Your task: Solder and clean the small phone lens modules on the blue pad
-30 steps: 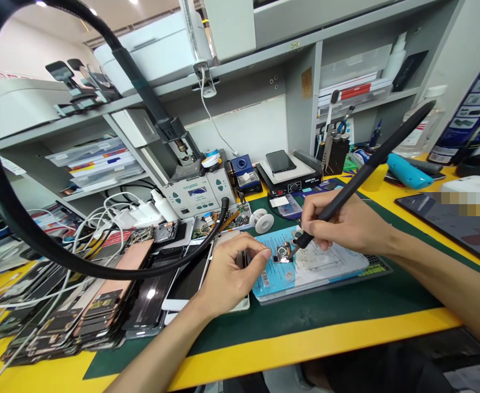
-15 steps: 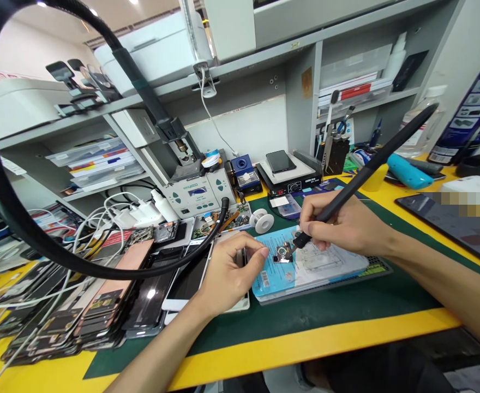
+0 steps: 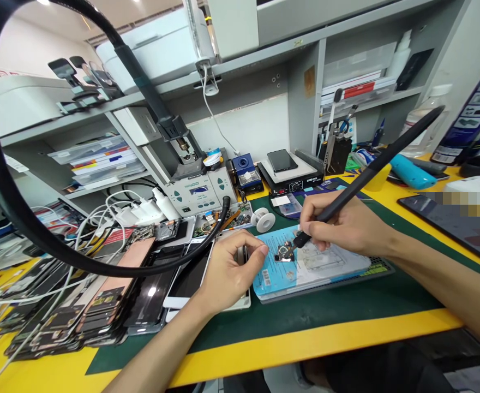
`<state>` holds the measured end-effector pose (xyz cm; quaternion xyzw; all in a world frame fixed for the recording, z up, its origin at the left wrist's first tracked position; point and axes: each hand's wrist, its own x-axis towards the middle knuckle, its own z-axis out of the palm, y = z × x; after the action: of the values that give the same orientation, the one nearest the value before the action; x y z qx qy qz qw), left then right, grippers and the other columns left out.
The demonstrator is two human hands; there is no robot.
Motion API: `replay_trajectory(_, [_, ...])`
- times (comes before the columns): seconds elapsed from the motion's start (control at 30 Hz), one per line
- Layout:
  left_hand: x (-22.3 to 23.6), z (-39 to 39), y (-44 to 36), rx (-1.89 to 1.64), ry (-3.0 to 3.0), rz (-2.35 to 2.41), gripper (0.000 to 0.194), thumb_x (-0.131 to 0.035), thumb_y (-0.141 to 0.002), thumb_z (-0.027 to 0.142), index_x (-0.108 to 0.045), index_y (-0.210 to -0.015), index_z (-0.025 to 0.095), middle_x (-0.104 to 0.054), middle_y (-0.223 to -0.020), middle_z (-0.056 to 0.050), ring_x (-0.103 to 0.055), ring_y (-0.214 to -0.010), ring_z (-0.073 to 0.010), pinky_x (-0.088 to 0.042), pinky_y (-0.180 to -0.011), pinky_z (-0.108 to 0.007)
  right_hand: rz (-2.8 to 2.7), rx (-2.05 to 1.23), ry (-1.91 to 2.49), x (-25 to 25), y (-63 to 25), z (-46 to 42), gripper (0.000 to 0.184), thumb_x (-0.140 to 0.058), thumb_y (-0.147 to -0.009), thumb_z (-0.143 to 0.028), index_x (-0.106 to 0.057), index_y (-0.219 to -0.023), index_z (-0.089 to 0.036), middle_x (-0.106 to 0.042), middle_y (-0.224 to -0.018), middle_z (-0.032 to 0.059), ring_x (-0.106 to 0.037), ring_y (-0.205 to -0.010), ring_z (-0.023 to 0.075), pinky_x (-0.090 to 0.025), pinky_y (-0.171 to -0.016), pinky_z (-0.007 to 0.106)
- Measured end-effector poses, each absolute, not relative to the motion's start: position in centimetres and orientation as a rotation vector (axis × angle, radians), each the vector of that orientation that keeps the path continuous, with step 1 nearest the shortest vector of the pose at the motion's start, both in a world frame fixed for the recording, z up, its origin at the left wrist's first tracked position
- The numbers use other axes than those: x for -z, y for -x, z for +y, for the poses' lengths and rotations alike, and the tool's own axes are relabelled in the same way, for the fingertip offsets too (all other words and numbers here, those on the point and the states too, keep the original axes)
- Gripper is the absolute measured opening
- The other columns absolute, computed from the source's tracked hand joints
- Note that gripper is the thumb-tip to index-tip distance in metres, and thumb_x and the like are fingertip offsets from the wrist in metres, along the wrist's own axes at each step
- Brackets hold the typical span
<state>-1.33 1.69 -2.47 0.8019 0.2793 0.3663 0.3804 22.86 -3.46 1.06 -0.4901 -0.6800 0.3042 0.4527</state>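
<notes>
My right hand [image 3: 342,224] grips a long black soldering iron [image 3: 366,172] like a pen, its tip down on a small dark camera module [image 3: 283,252]. The module lies on a blue-and-white printed sheet [image 3: 309,267] atop a flat work plate on the green mat [image 3: 325,308]. My left hand [image 3: 229,270] is closed, thumb and fingers pinched just left of the module, steadying it or holding something thin I cannot make out. Both forearms rest over the yellow table edge.
Stacked phone screens and boards [image 3: 84,305] fill the left side, with white chargers and cables [image 3: 129,213] behind. A soldering station [image 3: 197,194], a hot plate with a phone [image 3: 291,169], a solder spool [image 3: 264,220] and a tablet [image 3: 456,224] stand around. A black hose [image 3: 3,196] arcs overhead.
The hands stay almost still; the iron tip shifts slightly on the module. The view has tilted a little, moving everything a few pixels.
</notes>
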Motion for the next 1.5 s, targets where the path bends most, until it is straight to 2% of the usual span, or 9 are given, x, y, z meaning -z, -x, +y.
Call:
replay_trajectory(0.5, [2.6, 1.66, 1.36, -0.946, -2.05, 0.723, 0.017, -0.064, -0.093, 0.027, -0.066, -0.08, 0.016, -0.065, -0.08, -0.005, -0.058, -0.076, -0.0163, -0.045, -0.073, -0.03, -1.712, -0.732, 1.182, -0.99, -23.06, -3.45, 0.013, -0.066, -0.08, -0.016, -0.063, -0.068, -0.019, -0.061, -0.053, -0.003, -0.063, -0.044, 0.0136, -0.052, -0.043, 0.021])
replay_trajectory(0.93, [2.35, 1.57, 1.17, -0.917, -2.078, 0.687, 0.016, -0.063, -0.094, 0.025, -0.066, -0.08, 0.016, -0.065, -0.078, -0.004, -0.057, -0.074, -0.0153, -0.045, -0.072, -0.029, -1.703, -0.705, 1.162, -0.94, -23.2, -3.46, 0.013, -0.063, -0.077, -0.013, -0.062, -0.066, -0.019, -0.06, -0.051, -0.0042, -0.059, -0.042, 0.0115, -0.047, -0.042, 0.02])
replay_trajectory(1.5, [2.3, 1.54, 1.17, -0.911, -2.133, 0.662, 0.016, -0.063, -0.094, 0.023, -0.066, -0.079, 0.017, -0.063, -0.074, -0.002, -0.055, -0.071, -0.0142, -0.044, -0.073, -0.029, -1.708, -0.697, 1.177, -1.07, -23.41, -3.59, 0.012, -0.062, -0.075, -0.015, -0.061, -0.065, -0.019, -0.059, -0.052, -0.0036, -0.058, -0.043, 0.0126, -0.046, -0.043, 0.023])
